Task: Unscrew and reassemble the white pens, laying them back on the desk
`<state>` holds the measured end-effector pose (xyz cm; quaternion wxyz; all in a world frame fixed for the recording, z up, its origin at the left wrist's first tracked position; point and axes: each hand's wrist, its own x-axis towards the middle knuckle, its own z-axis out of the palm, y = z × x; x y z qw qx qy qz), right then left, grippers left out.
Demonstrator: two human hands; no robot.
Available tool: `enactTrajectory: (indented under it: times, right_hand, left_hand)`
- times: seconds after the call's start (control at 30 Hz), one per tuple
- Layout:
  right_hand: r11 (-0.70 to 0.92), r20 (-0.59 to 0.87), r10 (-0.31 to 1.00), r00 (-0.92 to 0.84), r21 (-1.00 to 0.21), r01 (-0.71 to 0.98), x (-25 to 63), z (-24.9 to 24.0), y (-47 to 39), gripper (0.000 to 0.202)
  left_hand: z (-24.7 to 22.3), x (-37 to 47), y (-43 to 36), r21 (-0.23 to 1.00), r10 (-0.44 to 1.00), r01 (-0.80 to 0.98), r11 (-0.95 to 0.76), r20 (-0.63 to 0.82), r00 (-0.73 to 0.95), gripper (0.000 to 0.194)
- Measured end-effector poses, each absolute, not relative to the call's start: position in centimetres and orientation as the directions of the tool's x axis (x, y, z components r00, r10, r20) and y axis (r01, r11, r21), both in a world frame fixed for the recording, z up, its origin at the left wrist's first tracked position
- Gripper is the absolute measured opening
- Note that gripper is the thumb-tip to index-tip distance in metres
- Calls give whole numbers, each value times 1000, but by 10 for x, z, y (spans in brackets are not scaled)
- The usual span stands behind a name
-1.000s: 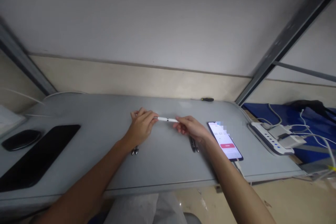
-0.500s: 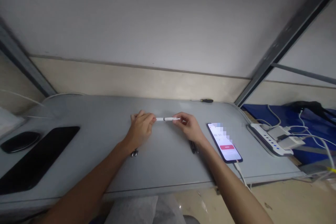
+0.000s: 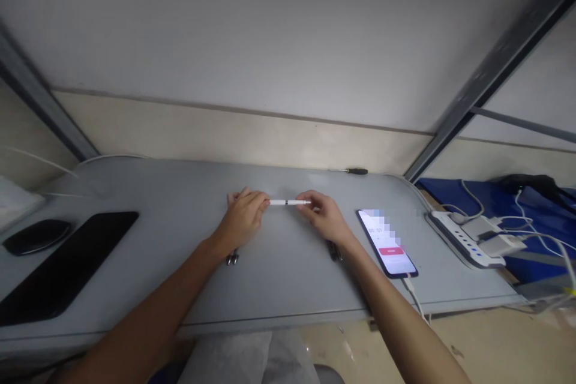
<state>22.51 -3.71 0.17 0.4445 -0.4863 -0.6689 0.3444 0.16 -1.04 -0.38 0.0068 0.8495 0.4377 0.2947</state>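
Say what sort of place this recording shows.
Likely a small indoor desk area, perhaps someone's personal workspace: a gray tabletop, a lit phone and a white power strip suggest it.

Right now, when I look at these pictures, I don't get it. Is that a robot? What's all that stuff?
No robot here! These are a person's bare hands. The camera sits on that person's head, looking forward and down, so you see what's in front of them.

The left hand and right hand hold opposite ends of a thin white stick that looks like a pen.

On the grey table lie a lit phone, a screwdriver near the back edge, and, at the left, a long black mat-like thing beside a rounded black thing. Small things near the wrists are too hidden to name.
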Motion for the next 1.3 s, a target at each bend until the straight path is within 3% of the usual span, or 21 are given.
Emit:
enactTrajectory:
  times: [0.13,0.23,0.3,0.43,0.6,0.8,0.9,0.97,1.13,1.3]
  right_hand:
    - [223,172,972,-162,-895,386,226,0,-36,41]
    - [272,238,962,-135,-889,368,226,-2,-35,26]
    - [295,273,955,-112,-886,356,227,-3,-34,28]
    - [241,199,970,-141,-876,418,227,-5,-33,33]
    - [348,330,937,-112,-863,367,227,-7,-31,18]
    - [204,160,977,-141,-890,408,227,-6,-31,37]
    - [294,270,956,-118,-890,349,229,-4,-31,17]
    - [329,314,944,-97,-889,319,230,-2,-31,21]
    - [175,133,982,-134,-907,383,231,-1,-32,39]
    - [308,288,951,-110,-859,410,233,-3,-30,17]
  left_hand:
    - [-5,3,-10,275,750,737,-617,488,446,29]
    - [-6,3,-10,282,758,738,-613,474,448,31]
    - [-5,3,-10,297,761,730,-616,465,453,30]
    - [-3,3,-12,314,754,706,-635,449,479,29]
    - [-6,3,-11,283,758,731,-621,454,468,32]
    - [-7,2,-9,267,751,734,-625,461,472,33]
    - [-6,2,-9,266,751,733,-626,458,475,35]
    - [-6,2,-10,264,753,734,-625,450,479,35]
    - [-6,1,-10,259,767,747,-612,422,483,36]
    - [-5,2,-12,288,778,734,-615,373,505,30]
